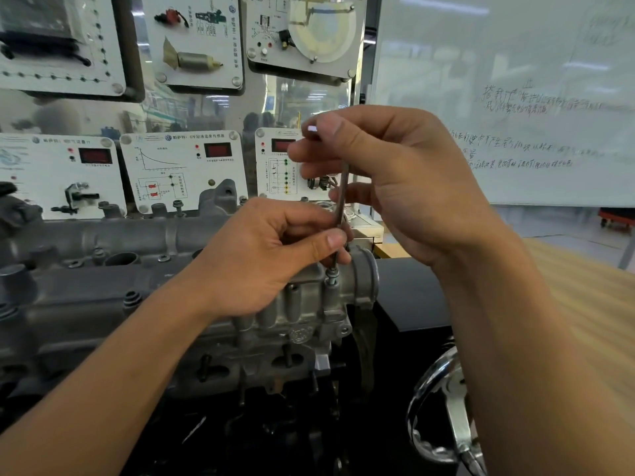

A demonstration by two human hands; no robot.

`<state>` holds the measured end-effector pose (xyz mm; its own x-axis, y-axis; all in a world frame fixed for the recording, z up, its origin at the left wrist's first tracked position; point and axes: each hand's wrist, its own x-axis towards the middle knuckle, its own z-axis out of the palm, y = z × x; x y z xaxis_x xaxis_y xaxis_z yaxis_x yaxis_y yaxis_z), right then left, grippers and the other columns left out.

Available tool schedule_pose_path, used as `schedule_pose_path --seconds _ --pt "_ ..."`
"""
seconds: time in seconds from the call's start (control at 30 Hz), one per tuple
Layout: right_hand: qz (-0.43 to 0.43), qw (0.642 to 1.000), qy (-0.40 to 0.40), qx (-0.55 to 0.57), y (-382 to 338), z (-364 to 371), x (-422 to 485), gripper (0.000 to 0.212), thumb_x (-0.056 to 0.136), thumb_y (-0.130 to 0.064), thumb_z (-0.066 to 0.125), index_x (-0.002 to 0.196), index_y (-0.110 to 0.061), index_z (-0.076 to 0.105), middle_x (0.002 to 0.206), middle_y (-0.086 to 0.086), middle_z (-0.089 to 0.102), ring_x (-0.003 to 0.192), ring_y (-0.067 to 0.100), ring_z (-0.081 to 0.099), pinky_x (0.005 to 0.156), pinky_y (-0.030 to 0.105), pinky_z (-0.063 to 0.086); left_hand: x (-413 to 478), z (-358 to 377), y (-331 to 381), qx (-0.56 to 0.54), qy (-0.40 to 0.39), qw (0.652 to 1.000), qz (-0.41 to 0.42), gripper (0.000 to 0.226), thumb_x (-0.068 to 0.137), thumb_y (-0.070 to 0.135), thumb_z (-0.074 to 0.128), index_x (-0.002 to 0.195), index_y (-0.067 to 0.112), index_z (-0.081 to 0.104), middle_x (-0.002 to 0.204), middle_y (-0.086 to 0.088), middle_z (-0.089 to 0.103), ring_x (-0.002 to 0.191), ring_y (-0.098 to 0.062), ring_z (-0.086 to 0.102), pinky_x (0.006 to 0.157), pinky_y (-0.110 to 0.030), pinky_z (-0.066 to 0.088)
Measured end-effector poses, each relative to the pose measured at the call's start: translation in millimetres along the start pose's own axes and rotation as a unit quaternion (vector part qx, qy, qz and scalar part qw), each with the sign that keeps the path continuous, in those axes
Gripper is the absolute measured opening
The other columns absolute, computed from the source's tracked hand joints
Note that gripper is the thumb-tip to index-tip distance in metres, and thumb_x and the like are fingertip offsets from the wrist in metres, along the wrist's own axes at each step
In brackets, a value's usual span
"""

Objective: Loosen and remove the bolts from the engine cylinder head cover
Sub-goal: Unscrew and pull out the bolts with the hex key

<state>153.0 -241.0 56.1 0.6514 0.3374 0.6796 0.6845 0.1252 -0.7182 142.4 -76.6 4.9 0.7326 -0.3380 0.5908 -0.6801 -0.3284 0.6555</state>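
Observation:
The grey engine cylinder head cover (144, 297) fills the lower left of the head view. A thin metal hex key (342, 194) stands nearly upright with its tip in a raised bolt (331, 273) at the cover's right end. My right hand (395, 180) pinches the top of the key between thumb and fingers. Lower down, my left hand (271, 259) holds the key's shaft just above the bolt, thumb against it. Two more bolts (177, 205) stand up along the cover's far edge.
Behind the engine stand white sensor display panels (182, 166) with red readouts. A whiteboard (515, 97) covers the right wall. A wooden table (584, 286) lies to the right, and a chrome handwheel (443, 407) sits at the lower right of the engine stand.

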Motion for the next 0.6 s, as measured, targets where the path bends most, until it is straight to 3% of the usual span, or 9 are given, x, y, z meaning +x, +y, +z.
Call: schedule_pose_path --seconds 0.17,0.3,0.4,0.6 --pt "0.027 0.991 -0.076 0.108 1 10 -3 0.033 0.105 -0.021 0.043 0.079 -0.013 0.062 0.078 0.0 0.069 0.081 0.017 0.067 0.061 0.023 0.043 -1 -1 1 0.008 0.001 1.0 0.003 0.013 0.091 0.018 0.063 0.095 0.018 0.076 0.089 0.003 0.078 0.088 -0.009 0.074 0.081 -0.02 0.058" --pt "0.043 0.98 -0.07 0.182 1 12 -3 0.047 0.106 -0.033 0.038 0.063 -0.014 0.047 0.065 -0.001 0.057 0.072 0.017 0.064 0.062 0.028 0.038 -1 1 2 0.015 0.003 1.0 -0.001 0.013 0.09 0.017 0.064 0.096 0.017 0.075 0.089 0.002 0.078 0.089 -0.011 0.074 0.084 -0.025 0.059" --pt "0.028 0.989 -0.055 0.131 1 11 -2 0.046 0.101 -0.037 0.046 0.06 -0.016 0.048 0.065 0.001 0.057 0.072 0.018 0.064 0.064 0.028 0.042 0 1 3 0.005 0.008 1.0 -0.002 0.013 0.088 0.02 0.064 0.096 0.018 0.075 0.087 0.002 0.078 0.087 -0.011 0.074 0.081 -0.023 0.059" --pt "-0.012 1.0 -0.004 0.018 -3 -1 -2 0.019 0.081 -0.027 0.068 0.069 -0.012 0.067 0.071 0.007 0.071 0.067 0.021 0.068 0.06 0.024 0.049 0 1 2 0.005 0.012 1.0 -0.002 0.014 0.09 0.015 0.065 0.1 0.015 0.075 0.087 0.005 0.078 0.088 -0.007 0.074 0.077 -0.014 0.055"
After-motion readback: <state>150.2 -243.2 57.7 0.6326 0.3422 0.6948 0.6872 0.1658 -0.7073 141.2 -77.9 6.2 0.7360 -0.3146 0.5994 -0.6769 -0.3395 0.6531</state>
